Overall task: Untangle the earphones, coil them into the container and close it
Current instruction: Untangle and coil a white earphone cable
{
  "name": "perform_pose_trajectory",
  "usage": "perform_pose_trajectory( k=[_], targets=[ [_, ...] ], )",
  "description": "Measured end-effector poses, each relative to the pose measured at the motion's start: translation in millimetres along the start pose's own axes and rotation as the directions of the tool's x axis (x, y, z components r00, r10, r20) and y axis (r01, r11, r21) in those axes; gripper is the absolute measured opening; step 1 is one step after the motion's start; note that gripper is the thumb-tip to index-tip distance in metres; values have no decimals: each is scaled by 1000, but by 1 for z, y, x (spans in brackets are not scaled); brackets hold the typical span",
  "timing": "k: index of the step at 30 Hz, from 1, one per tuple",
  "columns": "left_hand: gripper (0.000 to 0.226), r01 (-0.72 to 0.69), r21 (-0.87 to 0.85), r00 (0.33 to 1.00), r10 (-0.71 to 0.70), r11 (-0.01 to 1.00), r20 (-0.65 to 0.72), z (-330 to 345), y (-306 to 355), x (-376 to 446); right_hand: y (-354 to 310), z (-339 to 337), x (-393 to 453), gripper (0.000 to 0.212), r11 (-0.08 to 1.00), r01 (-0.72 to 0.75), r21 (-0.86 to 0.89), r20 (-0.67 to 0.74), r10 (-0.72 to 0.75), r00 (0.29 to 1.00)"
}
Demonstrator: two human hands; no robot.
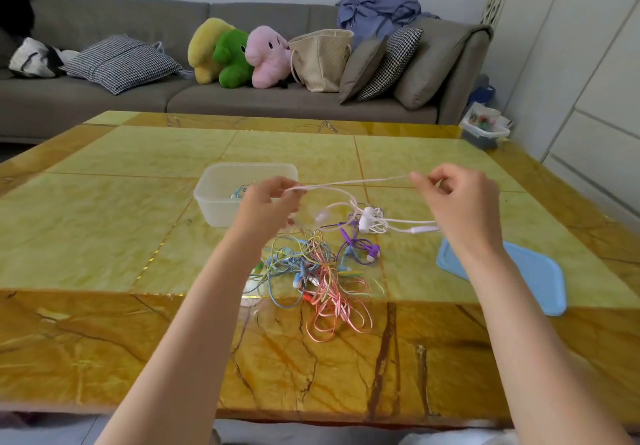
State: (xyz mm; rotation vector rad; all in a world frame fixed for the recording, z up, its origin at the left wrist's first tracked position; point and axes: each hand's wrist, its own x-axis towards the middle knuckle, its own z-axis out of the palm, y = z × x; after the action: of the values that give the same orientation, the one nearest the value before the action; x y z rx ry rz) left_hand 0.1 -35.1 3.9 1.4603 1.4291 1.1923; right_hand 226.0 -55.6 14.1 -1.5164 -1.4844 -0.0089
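Fingertips of both hands pinch one white earphone cable (349,183), stretched nearly level above the table (104,223): the left hand (268,204) grips its doubled end in front of the container, the right hand (457,202) nips the other end between thumb and forefinger, the remaining fingers curled. Nearest the table's front edge lies the tangle of coloured earphones (311,271), pink, blue, yellow and green loops piled on one another, with a purple pair (356,247) just beside them. To the right, partly under the right forearm, lies the blue lid (540,278). Beyond the tangle the rest of the white cable hangs down to a knotted clump with its white earbuds (369,219) and an inline remote resting on the table. Farther still stands the clear container (221,202), open, with some bluish cable already inside. The risk, as I judge it, lies in that clump: pulling the taut span harder would tighten the knot rather than free it, and the slack could snag the purple pair and drag it along. A grey sofa (104,101) with cushions and plush toys sits behind.
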Motion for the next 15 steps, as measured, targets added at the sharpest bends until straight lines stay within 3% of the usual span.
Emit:
perform_pose_trajectory(
  k=[2,3,6,9,12,15],
  targets=[
    [23,139,-336,988,-108,932,110,-2,5,-2,-1,0,-2,33,994,-32,-100,169,48,984],
    [23,165,-382,985,-129,909,118,-2,7,-3,-3,1,-3,35,983,-31,-179,241,74,968],
    [17,179,-244,983,-184,953,5,0,10,-1,-5,3,-6,40,940,34,-339,321,82,944],
    [16,253,-274,963,-268,928,-18,-2,9,3,-4,2,-6,40,947,49,-318,316,57,947],
    [16,349,-371,936,-338,861,99,-5,8,5,-5,-3,-6,48,949,53,-310,249,27,968],
    [31,441,-350,885,-335,827,323,-2,8,1,-6,-8,-5,60,937,85,-338,222,-8,975]
  ],
)
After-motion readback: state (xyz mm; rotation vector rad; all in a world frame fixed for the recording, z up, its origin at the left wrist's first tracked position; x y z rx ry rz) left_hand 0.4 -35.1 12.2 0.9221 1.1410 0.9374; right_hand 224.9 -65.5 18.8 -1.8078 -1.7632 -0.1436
